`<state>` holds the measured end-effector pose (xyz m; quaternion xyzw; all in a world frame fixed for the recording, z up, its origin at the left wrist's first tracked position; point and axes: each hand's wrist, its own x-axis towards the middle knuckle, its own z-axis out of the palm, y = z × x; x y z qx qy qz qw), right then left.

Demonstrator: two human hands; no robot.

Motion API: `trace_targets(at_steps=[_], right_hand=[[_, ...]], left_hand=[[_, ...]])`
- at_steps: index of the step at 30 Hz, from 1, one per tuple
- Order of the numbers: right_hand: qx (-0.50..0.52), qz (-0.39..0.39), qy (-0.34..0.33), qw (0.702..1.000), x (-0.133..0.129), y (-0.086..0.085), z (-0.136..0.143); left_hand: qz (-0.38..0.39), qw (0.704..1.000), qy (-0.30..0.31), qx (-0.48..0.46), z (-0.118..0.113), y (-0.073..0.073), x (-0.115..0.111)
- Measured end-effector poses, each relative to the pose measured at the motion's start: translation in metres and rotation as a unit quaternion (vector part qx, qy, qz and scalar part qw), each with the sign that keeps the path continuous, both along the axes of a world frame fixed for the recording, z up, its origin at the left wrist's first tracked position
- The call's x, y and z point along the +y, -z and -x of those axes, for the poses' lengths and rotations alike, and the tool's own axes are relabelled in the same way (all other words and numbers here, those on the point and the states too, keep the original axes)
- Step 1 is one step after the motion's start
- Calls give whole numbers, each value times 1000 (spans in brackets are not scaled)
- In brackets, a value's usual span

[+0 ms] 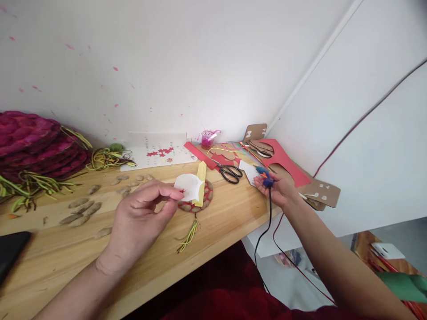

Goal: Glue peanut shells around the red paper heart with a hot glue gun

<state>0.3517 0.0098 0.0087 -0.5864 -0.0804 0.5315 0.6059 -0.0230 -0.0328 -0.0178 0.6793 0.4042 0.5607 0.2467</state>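
the left hand point(142, 213) pinches a small red star point(182, 191) between thumb and index fingertip, in front of a white paper cut-out point(187, 183); whether the fingers also touch the paper, i cannot tell. a light grip at the star's edge suits so small a piece, leaving its face clear and the skin away from hot glue. the cut-out overlaps a yellow strip point(202, 171) and a round disc point(208, 195) set with nut-like pieces; steadying these layers before pressing anything on would probably keep them straight. the right hand point(279, 189) curls around a blue glue gun point(267, 178), well apart from the star. a tiny dab seems best, with the black cord point(269, 213) hanging free of the table edge.

counting from the left: one stack of magenta coils point(31, 142), its layers too merged to number; about fourteen loose peanuts point(94, 189), some touching; one green ball point(116, 147); one white sheet point(136, 151) bearing roughly six red stars point(162, 153), overlapping, and one tan star point(170, 160); one yellow-green tassel point(189, 238) below the disc; one cup point(207, 139) with pink contents; one pair of scissors point(230, 173); one large red sheet point(290, 162) with a cut-away gap; two brown cards point(323, 193) with white marks, set apart.
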Motion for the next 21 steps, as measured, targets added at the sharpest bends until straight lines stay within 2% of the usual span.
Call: trace_targets(at_steps=[5,13,21], right_hand=[[-51,21,-36,998,-11,-4,-10],[-105,73,-73,989,-19,3,-23],[-157,98,-114,976,-28,9,-23]], left_hand=[[-2,1000,3,0,-2,-1,0],[5,1000,4,2,-1,1,0],[8,1000,3,9,-1,2,1]])
